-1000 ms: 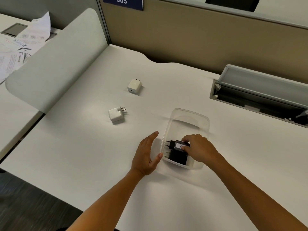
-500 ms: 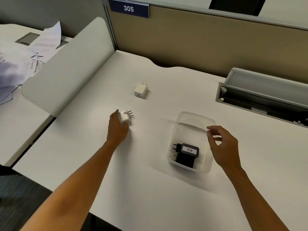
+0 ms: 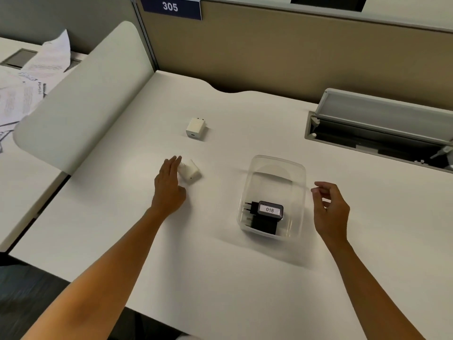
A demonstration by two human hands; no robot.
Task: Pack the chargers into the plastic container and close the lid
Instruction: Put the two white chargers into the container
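Observation:
A clear plastic container (image 3: 301, 192) stands open on the white desk (image 3: 220, 253). In its near end lie two black chargers (image 3: 264, 223), the upper one labelled 018 (image 3: 269, 210). My left hand (image 3: 169, 187) is to the container's left, its fingers closed around one end of a white charger (image 3: 190, 170) that rests on the desk. A second white charger (image 3: 195, 127) lies farther back, untouched. My right hand (image 3: 329, 209) hovers just right of the container, fingers loosely apart and holding nothing. No lid is in view.
An open grey cable tray (image 3: 380, 128) is sunk into the desk at the back right. A rounded white divider panel (image 3: 81, 99) borders the desk's left side, with loose papers (image 3: 29, 77) on the neighbouring desk beyond. A beige partition (image 3: 269, 50) rises behind.
My right hand left the black charger in the container and drew back to its right. My left hand reached left to the near white charger, took hold and turned it.

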